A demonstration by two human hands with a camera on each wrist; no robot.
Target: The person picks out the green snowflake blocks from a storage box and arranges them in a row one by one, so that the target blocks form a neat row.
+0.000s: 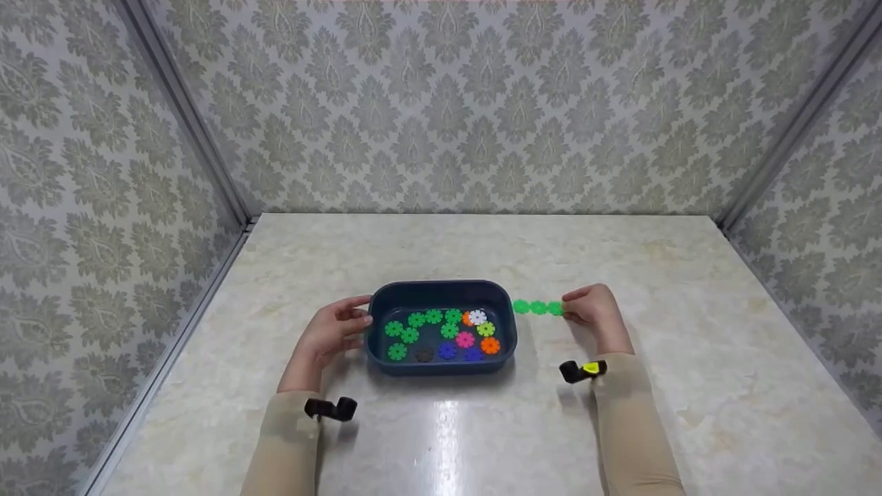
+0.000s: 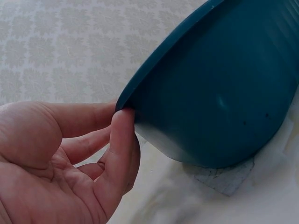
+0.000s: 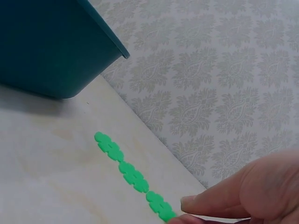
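My left hand (image 1: 331, 332) is at the left end of a dark blue plastic basin (image 1: 441, 368), its fingertips gripping the rim; the left wrist view shows the thumb and a finger (image 2: 122, 135) at the rim's edge. To the right of the basin, my right hand (image 1: 598, 313) pinches the right end of a short row of bright green notched discs (image 1: 539, 307) joined edge to edge. In the right wrist view this strip (image 3: 133, 177) stretches from the fingertips toward the basin. Its far end lies close to the basin's right wall in the head view.
Inside the basin lie loose notched discs: several green discs (image 1: 410, 335), a white disc (image 1: 477, 317), a pink disc (image 1: 465, 339), orange, yellow-green, blue and dark ones. The basin stands on a pale marbled table (image 1: 441, 251). Patterned wall panels (image 1: 441, 110) enclose its back and sides.
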